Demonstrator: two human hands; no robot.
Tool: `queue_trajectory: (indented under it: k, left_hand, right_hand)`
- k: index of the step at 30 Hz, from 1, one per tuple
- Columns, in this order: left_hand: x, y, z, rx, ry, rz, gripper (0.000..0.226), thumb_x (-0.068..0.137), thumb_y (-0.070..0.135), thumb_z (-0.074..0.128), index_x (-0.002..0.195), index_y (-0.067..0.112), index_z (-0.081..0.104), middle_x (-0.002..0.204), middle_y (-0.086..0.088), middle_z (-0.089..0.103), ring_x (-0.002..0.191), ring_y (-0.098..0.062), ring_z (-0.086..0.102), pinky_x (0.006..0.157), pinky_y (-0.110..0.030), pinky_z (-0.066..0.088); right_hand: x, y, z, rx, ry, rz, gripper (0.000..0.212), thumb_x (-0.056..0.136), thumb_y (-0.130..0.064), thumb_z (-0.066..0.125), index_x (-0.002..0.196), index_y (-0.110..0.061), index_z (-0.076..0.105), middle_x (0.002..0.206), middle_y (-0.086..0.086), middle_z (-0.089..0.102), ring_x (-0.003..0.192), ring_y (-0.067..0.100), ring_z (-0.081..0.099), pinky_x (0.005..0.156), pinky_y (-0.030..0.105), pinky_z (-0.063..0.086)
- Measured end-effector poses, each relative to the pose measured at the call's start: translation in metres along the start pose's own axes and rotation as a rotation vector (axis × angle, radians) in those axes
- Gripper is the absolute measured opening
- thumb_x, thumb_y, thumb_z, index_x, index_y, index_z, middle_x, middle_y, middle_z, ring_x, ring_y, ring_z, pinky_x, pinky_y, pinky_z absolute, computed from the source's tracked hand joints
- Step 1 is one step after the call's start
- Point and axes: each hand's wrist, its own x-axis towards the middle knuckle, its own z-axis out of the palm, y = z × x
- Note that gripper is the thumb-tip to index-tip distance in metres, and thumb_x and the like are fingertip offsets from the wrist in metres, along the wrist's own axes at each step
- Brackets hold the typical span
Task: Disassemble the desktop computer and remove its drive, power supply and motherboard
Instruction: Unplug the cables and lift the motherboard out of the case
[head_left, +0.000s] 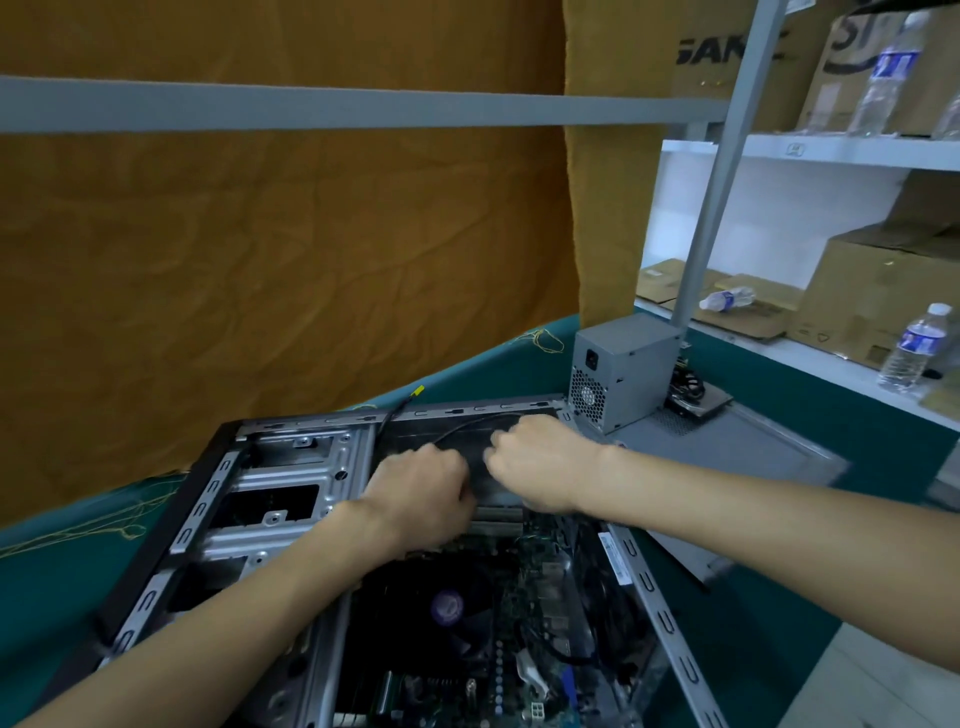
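Observation:
The open desktop case (291, 470) lies on its side on the green table. Its motherboard (540, 613) sits inside, with a black cooler fan (447, 608) near the middle. The grey power supply (623, 376) stands outside the case, on the table behind it. My left hand (421, 493) and my right hand (540, 462) are both inside the far end of the case, fingers curled over the upper edge of the motherboard by the memory slots. What the fingers grip is hidden. A thin black cable (457, 434) runs just above the hands.
The grey side panel (727, 457) lies flat to the right of the case. A drive and dark cables (693, 397) rest behind the power supply. White shelves at right hold cardboard boxes (883, 291) and water bottles (914, 348). An orange curtain (260, 234) hangs behind the table.

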Motion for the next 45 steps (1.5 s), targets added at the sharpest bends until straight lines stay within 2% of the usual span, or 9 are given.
queue_trajectory:
  k: [6,13,20,27,30,33,37,41,45]
  left_hand:
    - [0.005,-0.014,-0.004,-0.037,0.215,-0.127,0.014,0.093,0.030,0.053,0.099,0.017,0.052,0.110,-0.006,0.065,0.101,-0.032,0.067,0.069,-0.037,0.043]
    - [0.008,-0.019,-0.003,-0.079,0.301,-0.150,0.008,0.093,0.023,0.054,0.096,0.016,0.051,0.100,-0.009,0.067,0.093,-0.037,0.066,0.063,-0.037,0.038]
    - [0.004,-0.021,-0.007,-0.177,0.422,-0.169,0.019,0.097,0.041,0.056,0.097,0.022,0.058,0.087,-0.002,0.069,0.084,-0.032,0.067,0.065,-0.038,0.053]
    - [-0.002,-0.031,-0.017,-0.330,0.574,-0.203,0.014,0.094,0.034,0.059,0.099,0.024,0.051,0.082,0.002,0.068,0.079,-0.033,0.066,0.064,-0.042,0.053]
    - [-0.001,-0.031,-0.015,-0.339,0.530,-0.137,0.016,0.095,0.031,0.061,0.106,0.025,0.051,0.084,0.008,0.069,0.081,-0.027,0.066,0.064,-0.040,0.053]
    - [0.000,-0.031,-0.013,-0.353,0.423,-0.023,0.013,0.092,0.028,0.064,0.101,0.029,0.054,0.073,0.014,0.063,0.077,-0.019,0.065,0.058,-0.033,0.046]
    - [0.002,-0.029,-0.016,-0.324,0.142,0.148,0.007,0.091,0.028,0.062,0.097,0.030,0.066,0.082,0.015,0.068,0.085,-0.013,0.066,0.070,-0.032,0.051]
    - [-0.002,-0.021,-0.021,-0.326,-0.067,0.262,0.013,0.091,0.035,0.062,0.100,0.031,0.070,0.090,0.015,0.073,0.087,-0.008,0.067,0.081,-0.032,0.055]
    - [-0.020,-0.014,-0.018,-0.289,-0.179,0.313,0.028,0.089,0.053,0.061,0.104,0.032,0.070,0.093,0.013,0.074,0.090,-0.009,0.068,0.083,-0.032,0.055]
  right_hand:
    - [-0.002,-0.013,-0.004,0.122,0.204,0.284,0.074,0.061,0.011,0.073,0.125,-0.005,0.041,0.114,0.016,0.050,0.100,0.035,0.057,0.078,0.040,0.043]
    - [-0.022,0.006,-0.009,0.198,0.206,0.505,0.044,0.077,0.003,0.070,0.110,-0.009,0.044,0.093,0.008,0.051,0.084,0.030,0.067,0.059,0.034,0.037]
    - [-0.027,0.031,-0.034,0.678,0.543,0.543,0.012,0.093,-0.017,0.070,0.104,-0.022,0.066,0.083,-0.008,0.065,0.077,0.016,0.062,0.063,0.030,0.046]
    - [0.005,0.051,-0.038,0.737,0.631,0.500,0.009,0.096,-0.017,0.068,0.105,-0.017,0.067,0.106,-0.001,0.059,0.087,0.015,0.060,0.076,0.029,0.052]
    - [0.023,0.061,-0.024,0.833,0.441,0.539,0.012,0.099,-0.013,0.064,0.108,-0.009,0.072,0.110,0.003,0.056,0.093,0.017,0.060,0.084,0.028,0.052]
    - [0.028,0.062,-0.006,0.971,0.101,0.485,0.033,0.105,-0.015,0.050,0.074,-0.010,0.059,0.075,0.006,0.053,0.068,0.020,0.051,0.072,0.036,0.047]
    - [0.017,0.061,0.004,0.953,0.007,0.481,0.053,0.107,-0.047,0.036,0.066,-0.014,0.042,0.062,0.002,0.042,0.058,0.021,0.042,0.064,0.035,0.037]
    - [0.007,0.048,0.003,0.737,0.049,0.410,0.050,0.104,-0.054,0.040,0.127,-0.015,0.062,0.125,0.007,0.063,0.115,0.032,0.061,0.088,0.044,0.050]
    - [0.011,0.044,-0.001,0.778,-0.016,0.391,0.056,0.105,-0.053,0.041,0.138,-0.011,0.055,0.136,0.011,0.060,0.125,0.033,0.056,0.098,0.044,0.047]
